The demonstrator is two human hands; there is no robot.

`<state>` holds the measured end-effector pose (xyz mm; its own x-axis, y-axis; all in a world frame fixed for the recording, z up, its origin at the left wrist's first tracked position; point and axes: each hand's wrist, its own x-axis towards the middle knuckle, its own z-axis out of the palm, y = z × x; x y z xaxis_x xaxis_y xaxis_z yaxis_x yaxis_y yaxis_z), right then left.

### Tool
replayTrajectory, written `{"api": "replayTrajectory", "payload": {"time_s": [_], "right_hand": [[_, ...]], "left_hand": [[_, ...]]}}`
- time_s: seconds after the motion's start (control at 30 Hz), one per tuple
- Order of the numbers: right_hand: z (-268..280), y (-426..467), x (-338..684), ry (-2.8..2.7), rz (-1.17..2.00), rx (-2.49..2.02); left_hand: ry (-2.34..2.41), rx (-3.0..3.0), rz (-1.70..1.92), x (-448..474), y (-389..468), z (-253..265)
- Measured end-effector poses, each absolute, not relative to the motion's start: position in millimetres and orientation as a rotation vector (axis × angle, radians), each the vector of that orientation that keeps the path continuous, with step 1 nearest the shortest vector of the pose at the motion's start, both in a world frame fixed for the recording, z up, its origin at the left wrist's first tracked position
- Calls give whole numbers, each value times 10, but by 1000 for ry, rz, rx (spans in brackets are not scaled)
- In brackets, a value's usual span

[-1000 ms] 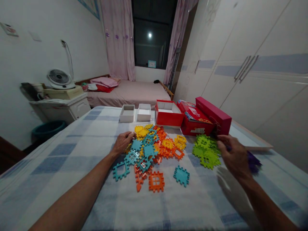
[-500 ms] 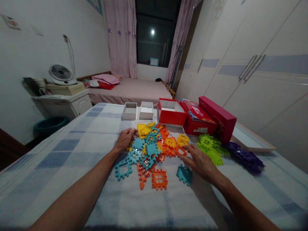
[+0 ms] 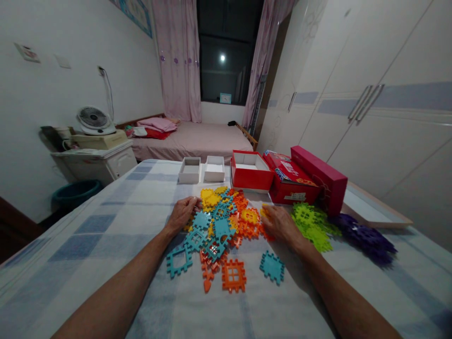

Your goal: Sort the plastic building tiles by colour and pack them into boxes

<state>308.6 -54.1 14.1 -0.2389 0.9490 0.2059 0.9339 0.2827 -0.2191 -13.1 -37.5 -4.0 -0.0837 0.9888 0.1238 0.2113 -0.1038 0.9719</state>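
A heap of notched plastic building pieces lies before me, with teal pieces (image 3: 222, 228), orange pieces (image 3: 243, 230) and yellow pieces (image 3: 210, 197) mixed together. My left hand (image 3: 181, 214) rests at the heap's left edge, fingers curled together; what they hold, if anything, is hidden. On the right side, my right hand (image 3: 280, 223) closes over a yellow building piece (image 3: 264, 211), mostly covered by the fingers. A flat teal square (image 3: 272, 267) lies apart, nearer to me. An orange window-shaped piece (image 3: 233, 276) and a teal frame (image 3: 179, 261) lie at the heap's front.
Green pieces (image 3: 312, 226) and purple pieces (image 3: 367, 240) are piled to the right. Behind stand two small white boxes (image 3: 189, 176), an open red box (image 3: 252, 180), a red package (image 3: 294, 188) and a long crimson box (image 3: 319, 174). A shallow tray (image 3: 374, 212) lies far right.
My right hand has moved forward onto the yellow piece. The teal square near it was tilted and now lies flat. My left hand stays by the heap; the view has tilted up slightly.
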Motion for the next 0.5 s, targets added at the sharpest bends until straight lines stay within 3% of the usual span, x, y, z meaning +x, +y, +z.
{"api": "replayTrajectory", "payload": {"time_s": [0.5], "right_hand": [[24,-442,3337,-2104,46,-1646]], "left_hand": [[1411,1455,1241,-141,-368,-30]]}}
